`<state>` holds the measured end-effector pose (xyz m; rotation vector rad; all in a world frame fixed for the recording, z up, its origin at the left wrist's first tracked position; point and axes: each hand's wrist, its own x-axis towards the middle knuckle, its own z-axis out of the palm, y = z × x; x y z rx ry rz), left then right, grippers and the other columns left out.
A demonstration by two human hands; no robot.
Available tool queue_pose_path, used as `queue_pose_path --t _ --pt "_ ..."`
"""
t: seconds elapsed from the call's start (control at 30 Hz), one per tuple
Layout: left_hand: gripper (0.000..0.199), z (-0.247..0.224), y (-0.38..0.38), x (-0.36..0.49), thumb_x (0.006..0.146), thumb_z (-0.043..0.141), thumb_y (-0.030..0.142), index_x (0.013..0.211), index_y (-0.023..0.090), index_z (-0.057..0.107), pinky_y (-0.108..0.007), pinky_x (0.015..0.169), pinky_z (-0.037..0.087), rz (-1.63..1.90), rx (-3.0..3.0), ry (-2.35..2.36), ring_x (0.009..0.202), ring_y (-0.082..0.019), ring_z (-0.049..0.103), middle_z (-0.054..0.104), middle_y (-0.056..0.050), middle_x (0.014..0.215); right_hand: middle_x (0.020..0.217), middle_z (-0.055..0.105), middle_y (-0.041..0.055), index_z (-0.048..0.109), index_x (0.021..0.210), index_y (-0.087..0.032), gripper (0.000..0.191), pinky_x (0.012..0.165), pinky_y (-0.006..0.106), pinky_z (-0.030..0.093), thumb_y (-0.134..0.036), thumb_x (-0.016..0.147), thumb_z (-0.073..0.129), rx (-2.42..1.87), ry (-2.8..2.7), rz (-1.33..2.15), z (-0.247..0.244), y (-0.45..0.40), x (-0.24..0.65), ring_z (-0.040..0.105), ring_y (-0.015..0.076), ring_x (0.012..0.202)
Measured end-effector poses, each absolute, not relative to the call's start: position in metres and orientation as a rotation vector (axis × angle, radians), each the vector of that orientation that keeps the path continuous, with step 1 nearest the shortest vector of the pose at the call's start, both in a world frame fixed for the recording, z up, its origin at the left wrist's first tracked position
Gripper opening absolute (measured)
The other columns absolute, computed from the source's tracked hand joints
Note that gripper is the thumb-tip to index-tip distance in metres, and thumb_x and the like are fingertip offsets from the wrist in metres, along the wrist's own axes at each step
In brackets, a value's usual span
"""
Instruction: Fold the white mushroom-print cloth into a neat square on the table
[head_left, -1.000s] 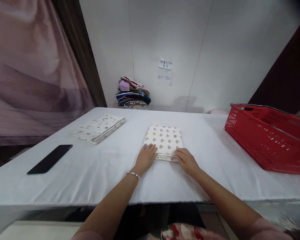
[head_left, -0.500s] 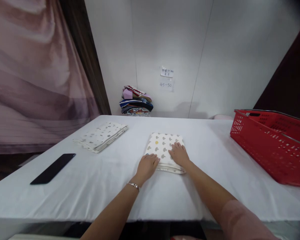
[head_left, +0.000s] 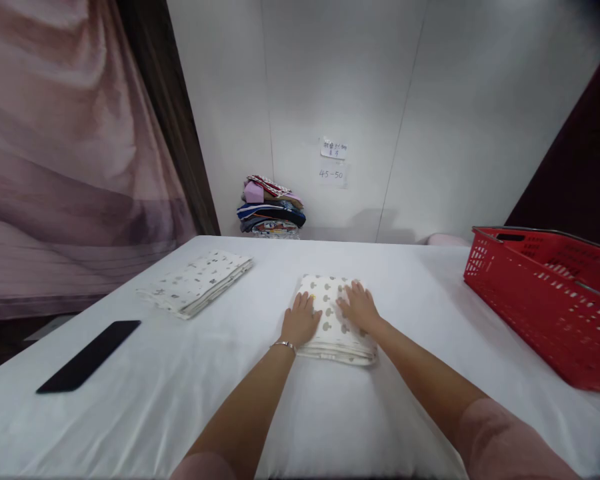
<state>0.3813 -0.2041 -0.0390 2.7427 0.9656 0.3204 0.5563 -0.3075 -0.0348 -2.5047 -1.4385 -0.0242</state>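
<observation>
A folded white cloth with a grey-green print [head_left: 330,337] lies in front of me on the white-covered table [head_left: 405,293]. My left hand [head_left: 301,321], with a silver bracelet at the wrist, rests flat on the cloth's left side, fingers spread. On its right side lies my right hand [head_left: 359,307], also flat with the fingers apart. Neither hand grips anything. The cloth's layered edges show at the near side. Farther left is a second folded white cloth with small dark prints [head_left: 200,280], apart from both hands.
A flat black object [head_left: 90,357] lies at the table's left. A red plastic basket [head_left: 540,307] stands at the right. Beyond the far edge, a pile of folded fabrics [head_left: 271,210] sits against the wall, near paper notes [head_left: 333,175]. A pink curtain [head_left: 70,167] hangs on the left.
My left hand has moved up and onto the left part of the printed cloth. My right hand stays on the cloth, its fingers a little more spread. The view has shifted slightly.
</observation>
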Motion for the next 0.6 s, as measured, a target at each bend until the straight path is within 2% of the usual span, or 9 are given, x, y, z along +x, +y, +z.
queue_pose_path --t 0.1,0.23,0.37,0.53,0.6 --pt "0.052 -0.037 -0.205 0.38 0.091 0.03 0.043 0.138 0.021 0.034 -0.048 0.102 0.033 0.326 2.74 0.968 0.139 -0.025 0.015 0.025 -0.008 0.15 0.15 0.019 0.0156 0.03 0.141 -0.009 0.067 0.109 0.045 0.012 -0.052 0.09 0.03 -2.527 -1.283 0.013 -0.043 -0.298 0.579 0.01 0.0281 0.139" --pt "0.052 -0.038 -0.205 0.38 0.091 0.031 0.043 0.138 0.021 0.035 -0.048 0.102 0.034 0.354 2.75 0.953 0.139 -0.025 0.017 0.027 -0.008 0.149 0.152 0.014 0.0143 0.028 0.142 -0.006 0.071 0.111 0.039 0.013 -0.054 0.089 0.028 -2.48 -1.261 0.146 -0.065 -0.295 0.597 0.008 0.0251 0.14" --pt "0.051 -0.038 -0.204 0.38 0.091 0.031 0.042 0.138 0.021 0.035 -0.048 0.102 0.034 0.352 2.74 0.961 0.139 -0.024 0.016 0.027 -0.008 0.149 0.152 0.013 0.0142 0.027 0.142 -0.005 0.072 0.112 0.039 0.013 -0.054 0.088 0.029 -2.45 -1.226 0.186 -0.067 -0.295 0.598 0.006 0.024 0.14" --pt "0.051 -0.033 -0.206 0.376 0.091 0.031 0.045 0.135 0.02 0.038 -0.047 0.1 0.036 0.401 2.662 0.937 0.139 -0.027 0.015 0.026 -0.008 0.15 0.151 0.017 0.0124 0.031 0.141 -0.012 0.066 0.11 0.042 0.021 -0.047 0.085 0.037 -2.267 -1.056 0.266 -0.059 -0.311 0.587 0.015 0.0258 0.139" --pt "0.051 -0.032 -0.207 0.374 0.091 0.031 0.045 0.135 0.019 0.038 -0.044 0.098 0.038 0.472 2.594 0.982 0.137 -0.028 0.022 0.026 -0.01 0.149 0.15 0.021 0.0136 0.03 0.142 -0.015 0.067 0.107 0.045 0.027 -0.047 0.084 0.039 -2.218 -0.977 0.275 -0.064 -0.326 0.578 0.022 0.0271 0.137"
